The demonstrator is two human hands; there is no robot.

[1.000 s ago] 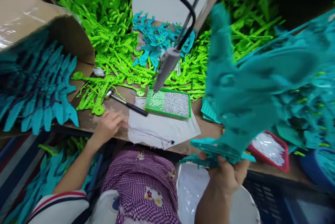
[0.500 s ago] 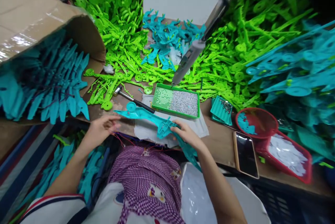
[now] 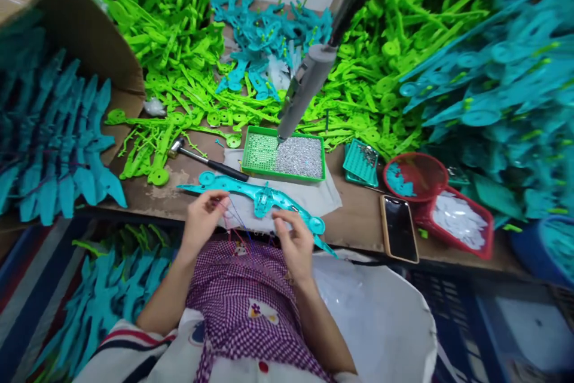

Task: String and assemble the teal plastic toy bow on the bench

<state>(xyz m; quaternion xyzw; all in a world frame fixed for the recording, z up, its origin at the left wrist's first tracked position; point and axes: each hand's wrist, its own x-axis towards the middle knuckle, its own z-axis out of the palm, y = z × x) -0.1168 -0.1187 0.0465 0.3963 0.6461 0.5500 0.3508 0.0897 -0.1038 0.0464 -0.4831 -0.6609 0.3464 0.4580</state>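
Observation:
A long turquoise plastic part [image 3: 264, 196] lies across the white cloth [image 3: 329, 195] at the table's front edge. Beside its left half, my left hand [image 3: 206, 215] is closed in a pinch on thin red and blue threads [image 3: 237, 227], which hang down over the checked apron. My right hand [image 3: 293, 239] is just below the part's middle, thumb and fingers apart, with nothing visible between them. Behind the part sits a green tray [image 3: 284, 177] of small metal pieces, with the tip of a grey electric screwdriver [image 3: 307, 87] over it.
A hammer [image 3: 208, 162] lies left of the tray. Rightward are a teal tray [image 3: 361, 163], a red bowl [image 3: 417, 177], a phone [image 3: 399, 229] and a red basket [image 3: 487, 239]. Green parts [image 3: 179, 93] are heaped behind; a carton [image 3: 121, 60] of turquoise parts stands left.
The turquoise part now lies on the cloth, released by my right hand. Both hands have come closer together, and my left hand has lifted threads. The view has shifted rightward.

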